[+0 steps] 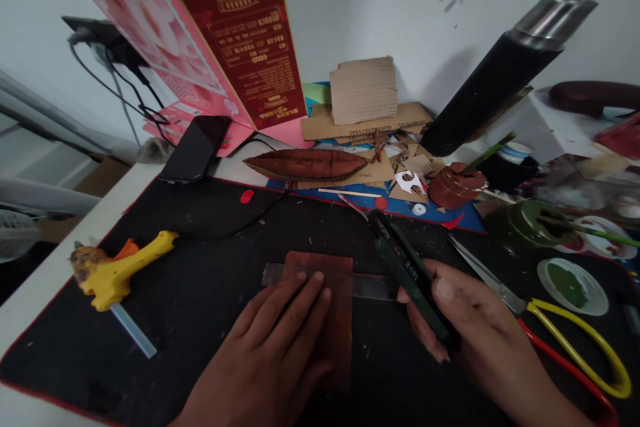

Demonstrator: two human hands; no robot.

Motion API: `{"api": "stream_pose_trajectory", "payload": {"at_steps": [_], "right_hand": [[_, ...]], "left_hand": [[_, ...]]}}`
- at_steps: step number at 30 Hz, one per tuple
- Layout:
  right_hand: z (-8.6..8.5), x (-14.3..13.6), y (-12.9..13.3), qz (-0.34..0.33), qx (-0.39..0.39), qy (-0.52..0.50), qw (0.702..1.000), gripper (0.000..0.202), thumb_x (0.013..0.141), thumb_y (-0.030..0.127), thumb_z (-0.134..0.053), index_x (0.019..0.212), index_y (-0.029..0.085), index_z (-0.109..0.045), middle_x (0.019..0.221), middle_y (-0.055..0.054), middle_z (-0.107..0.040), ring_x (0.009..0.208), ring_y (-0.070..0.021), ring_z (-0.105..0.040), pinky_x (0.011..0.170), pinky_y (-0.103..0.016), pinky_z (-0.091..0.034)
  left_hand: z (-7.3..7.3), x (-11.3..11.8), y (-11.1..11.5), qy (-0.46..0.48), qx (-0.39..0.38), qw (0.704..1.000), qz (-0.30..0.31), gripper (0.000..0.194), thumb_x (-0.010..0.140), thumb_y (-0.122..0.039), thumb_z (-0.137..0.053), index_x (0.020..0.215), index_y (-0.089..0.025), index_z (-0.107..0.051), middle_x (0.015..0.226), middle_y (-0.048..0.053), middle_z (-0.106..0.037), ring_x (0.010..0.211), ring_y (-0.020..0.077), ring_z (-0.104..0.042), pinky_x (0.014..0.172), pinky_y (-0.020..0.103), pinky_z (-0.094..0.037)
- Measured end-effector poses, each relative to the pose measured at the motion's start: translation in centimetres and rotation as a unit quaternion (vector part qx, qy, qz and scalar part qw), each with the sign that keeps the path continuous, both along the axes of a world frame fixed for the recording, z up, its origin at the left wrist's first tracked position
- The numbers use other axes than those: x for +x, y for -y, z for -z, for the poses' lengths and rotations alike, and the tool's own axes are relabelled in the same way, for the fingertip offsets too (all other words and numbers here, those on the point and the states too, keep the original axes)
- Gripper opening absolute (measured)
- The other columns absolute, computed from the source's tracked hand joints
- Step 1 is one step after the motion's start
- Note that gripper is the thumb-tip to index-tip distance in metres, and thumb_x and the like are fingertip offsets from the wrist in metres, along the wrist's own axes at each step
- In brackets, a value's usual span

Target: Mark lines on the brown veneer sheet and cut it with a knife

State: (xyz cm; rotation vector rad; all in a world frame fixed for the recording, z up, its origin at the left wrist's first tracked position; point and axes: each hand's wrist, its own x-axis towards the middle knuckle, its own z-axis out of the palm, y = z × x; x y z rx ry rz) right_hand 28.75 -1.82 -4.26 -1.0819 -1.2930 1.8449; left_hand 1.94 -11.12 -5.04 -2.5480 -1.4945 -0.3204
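Observation:
My left hand (277,340) lies flat, fingers together, on a brown painted cardboard sheet (340,280) that rests over a clear ruler (367,285) on the black mat (200,293). My right hand (470,327) grips a dark green utility knife (400,260); its blade tip points away, up and left, beyond the sheet's far right corner. A brown boat-shaped cardboard hull (307,164) lies farther back.
A yellow glue gun (117,270) lies at the left. Yellow-and-red-handled scissors (545,310) lie at the right. A phone (196,148), cardboard scraps (364,90), a black flask (495,77), a brown paint pot (455,185), a green jar (523,225) and a paint dish (573,285) crowd the back and right.

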Motion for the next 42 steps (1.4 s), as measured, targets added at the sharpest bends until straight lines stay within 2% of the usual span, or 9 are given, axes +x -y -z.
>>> {"api": "stream_pose_trajectory", "payload": {"at_steps": [4,8,16,23,42], "right_hand": [[-0.07,-0.14,-0.07,0.004,-0.003,0.003,1.0,0.048,0.107,0.063,-0.061,0.098,0.019,-0.078,0.058,0.0,-0.062,0.045,-0.0116,-0.05,0.044,-0.022,-0.036],[-0.22,-0.13,0.04,0.005,-0.003,0.009,1.0,0.049,0.107,0.063,-0.061,0.098,0.018,-0.078,0.058,0.0,-0.062,0.045,-0.0119,-0.05,0.044,-0.022,-0.037],[-0.41,0.01,0.17,-0.007,-0.002,0.015,1.0,0.047,0.108,0.062,-0.06,0.096,0.02,-0.075,0.06,0.001,-0.062,0.046,-0.0114,-0.049,0.044,-0.022,-0.036],[-0.36,-0.18,0.05,-0.003,-0.003,0.023,1.0,0.049,0.107,0.063,-0.06,0.096,0.019,-0.076,0.059,0.0,-0.061,0.046,-0.0119,-0.048,0.044,-0.023,-0.036],[-0.4,-0.1,0.08,-0.009,-0.001,0.014,1.0,0.048,0.108,0.061,-0.061,0.098,0.018,-0.078,0.059,0.0,-0.062,0.047,-0.0115,-0.05,0.045,-0.022,-0.038]], "left_hand": [[0.0,0.02,0.02,0.018,-0.006,1.0,-0.005,0.044,0.112,-0.031,-0.047,0.149,-0.015,-0.065,0.152,0.005,-0.07,0.14,0.0261,-0.056,0.115,0.04,-0.039],[0.02,0.06,-0.04,0.051,-0.012,0.998,-0.019,0.043,0.113,-0.037,-0.05,0.147,-0.017,-0.066,0.15,0.003,-0.071,0.138,0.0245,-0.057,0.121,0.039,-0.035],[-0.04,-0.05,-0.01,0.029,-0.011,0.999,-0.009,0.044,0.111,-0.03,-0.047,0.15,-0.016,-0.064,0.154,0.003,-0.068,0.139,0.0247,-0.057,0.118,0.039,-0.037],[0.01,-0.19,0.07,0.007,-0.014,1.0,-0.007,0.049,0.106,-0.031,-0.056,0.152,-0.016,-0.062,0.156,0.005,-0.067,0.14,0.0266,-0.057,0.115,0.04,-0.041],[0.03,-0.08,0.14,0.014,-0.014,1.0,-0.005,0.048,0.107,-0.029,-0.053,0.152,-0.015,-0.063,0.157,0.004,-0.066,0.14,0.0261,-0.057,0.117,0.04,-0.039]]}}
